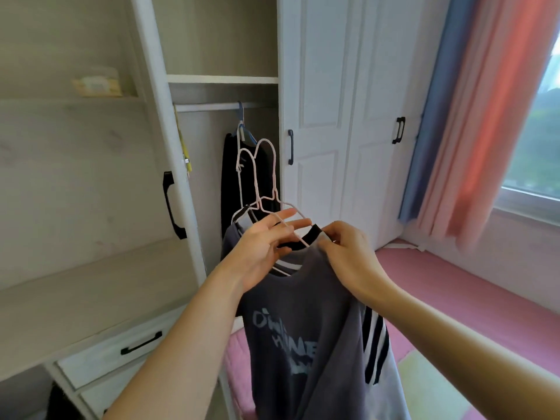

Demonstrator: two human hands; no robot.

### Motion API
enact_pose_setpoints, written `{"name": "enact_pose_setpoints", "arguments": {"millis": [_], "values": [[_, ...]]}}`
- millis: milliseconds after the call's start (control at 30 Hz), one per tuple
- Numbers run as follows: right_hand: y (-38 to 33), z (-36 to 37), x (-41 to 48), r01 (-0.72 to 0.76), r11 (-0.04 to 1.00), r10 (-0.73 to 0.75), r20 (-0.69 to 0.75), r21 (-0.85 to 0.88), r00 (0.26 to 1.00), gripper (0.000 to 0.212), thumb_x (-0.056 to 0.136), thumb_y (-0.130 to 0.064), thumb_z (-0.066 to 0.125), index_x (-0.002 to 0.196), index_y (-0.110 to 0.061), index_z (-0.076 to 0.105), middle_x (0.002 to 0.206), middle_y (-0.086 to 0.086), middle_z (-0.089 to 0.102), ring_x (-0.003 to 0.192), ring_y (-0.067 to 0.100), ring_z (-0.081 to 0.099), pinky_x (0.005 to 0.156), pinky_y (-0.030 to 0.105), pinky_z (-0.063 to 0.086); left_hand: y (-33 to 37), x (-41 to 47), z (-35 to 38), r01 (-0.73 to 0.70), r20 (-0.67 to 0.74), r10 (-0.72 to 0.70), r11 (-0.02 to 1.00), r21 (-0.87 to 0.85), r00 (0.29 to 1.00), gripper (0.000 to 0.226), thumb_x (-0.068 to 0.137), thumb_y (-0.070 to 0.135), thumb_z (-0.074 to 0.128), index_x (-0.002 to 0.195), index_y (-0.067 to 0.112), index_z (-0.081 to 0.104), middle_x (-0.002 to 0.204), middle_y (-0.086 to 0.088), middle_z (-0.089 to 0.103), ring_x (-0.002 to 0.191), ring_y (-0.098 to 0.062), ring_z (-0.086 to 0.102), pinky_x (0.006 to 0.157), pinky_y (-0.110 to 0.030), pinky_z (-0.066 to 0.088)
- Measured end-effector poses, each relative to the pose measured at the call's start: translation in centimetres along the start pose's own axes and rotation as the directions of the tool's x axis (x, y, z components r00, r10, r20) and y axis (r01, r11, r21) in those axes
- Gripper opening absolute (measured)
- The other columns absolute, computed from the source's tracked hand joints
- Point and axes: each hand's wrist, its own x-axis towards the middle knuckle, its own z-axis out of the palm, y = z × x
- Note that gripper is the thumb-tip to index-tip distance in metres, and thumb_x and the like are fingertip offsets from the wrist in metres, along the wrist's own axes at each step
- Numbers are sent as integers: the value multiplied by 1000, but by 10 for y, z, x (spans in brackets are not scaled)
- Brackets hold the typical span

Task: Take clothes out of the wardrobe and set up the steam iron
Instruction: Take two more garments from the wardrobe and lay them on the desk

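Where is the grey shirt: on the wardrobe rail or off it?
Off it. The left hand and right hand hold the shirt at its collar; the hanger hook is free, below the rail.

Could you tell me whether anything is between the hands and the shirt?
Nothing visible: the right hand pinches the shirt at the collar, and the left hand grips it by the hangers.

1. A white wardrobe (321, 86) fills the far wall, its right-hand panelled doors closed and fitted with black handles (290, 151).
2. At far right, a window (533, 140) lets in daylight, with greenery outside.
3. A pink curtain (497, 116) and a blue curtain (430, 116) hang to its left.
4. Below lies a pink padded surface (454, 277), possibly a mattress.
5. At near left are pale drawers (100, 362).
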Motion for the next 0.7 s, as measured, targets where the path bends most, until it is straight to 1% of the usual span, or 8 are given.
{"name": "enact_pose_setpoints", "arguments": {"millis": [100, 167, 233, 300, 400, 433, 533, 700], "values": [[-5, -25, -37, 8, 1000, -8, -7, -4, 1000, 15, 94, -20, 48, 94, -20, 63, 86, -9, 62, 83, 9, 57, 72, 27, 49, 1, -28, 17, -6, -75, 11, 998, 60, 997, 27, 95, 13, 53, 119, 22, 59, 110, -3, 69, 91, -12, 65, 80, -28, 49], [-8, -39, -57, 19, 1000, -19, 6, 9, 1000, 15, 95, -21, 49, 93, -21, 63, 86, -7, 63, 81, 10, 59, 73, 32, 52, 1, -45, 30, -22, -120, 35, 994, 108, 992, 29, 94, 13, 56, 122, 21, 59, 109, -3, 69, 96, -10, 66, 85, -27, 51], [-9, -51, -75, 29, 999, -30, 23, 14, 999, 15, 95, -22, 49, 93, -22, 64, 85, -5, 65, 79, 12, 61, 75, 38, 54, 2, -62, 42, -45, -140, 78, 973, 227, 987, 36, 92, 18, 60, 128, 16, 57, 110, 9, 68, 106, -4, 62, 97, -29, 48], [-10, -64, -89, 46, 999, -47, 45, 20, 998, 14, 95, -23, 50, 91, -23, 64, 85, -4, 66, 79, 14, 62, 76, 42, 55, 2, -77, 53, -64, -141, 123, 929, 365, 982, 37, 90, 27, 62, 125, 15, 60, 112, 24, 64, 112, 3, 56, 106, -30, 41], [-10, -84, -104, 72, 997, -74, 93, 25, 993, 14, 94, -22, 52, 90, -24, 65, 86, -3, 67, 81, 15, 63, 78, 41, 55, 3, -99, 72, -92, -156, 197, 857, 507, 968, 21, 90, 34, 61, 111, 31, 61, 135, 23, 50, 126, 2, 43, 99, -11, 31], [-10, -90, -108, 84, 996, -86, 111, 29, 990, 14, 94, -21, 52, 90, -24, 65, 86, -3, 67, 82, 14, 63, 78, 39, 55, 3, -106, 77, -101, -153, 217, 831, 547, 964, 25, 91, 35, 60, 115, 32, 59, 141, 20, 44, 129, 1, 38, 97, -9, 28], [-8, -106, -119, 114, 992, -123, 165, 58, 979, 14, 93, -20, 53, 89, -23, 66, 86, -1, 68, 82, 16, 64, 78, 38, 56, 2, -125, 92, -137, -154, 310, 742, 656, 938, 46, 90, 40, 59, 133, 24, 52, 147, 20, 35, 131, 5, 29, 105, -17, 23], [4, -128, -133, 165, 979, -192, 263, 119, 945, 14, 91, -18, 55, 86, -20, 68, 82, 2, 70, 81, 22, 64, 78, 43, 54, -5, -152, 114, -109, -169, 429, 552, 826, 887, 60, 87, 53, 53, 140, 26, 43, 144, 24, 31, 131, 11, 21, 101, -11, 16]]}}
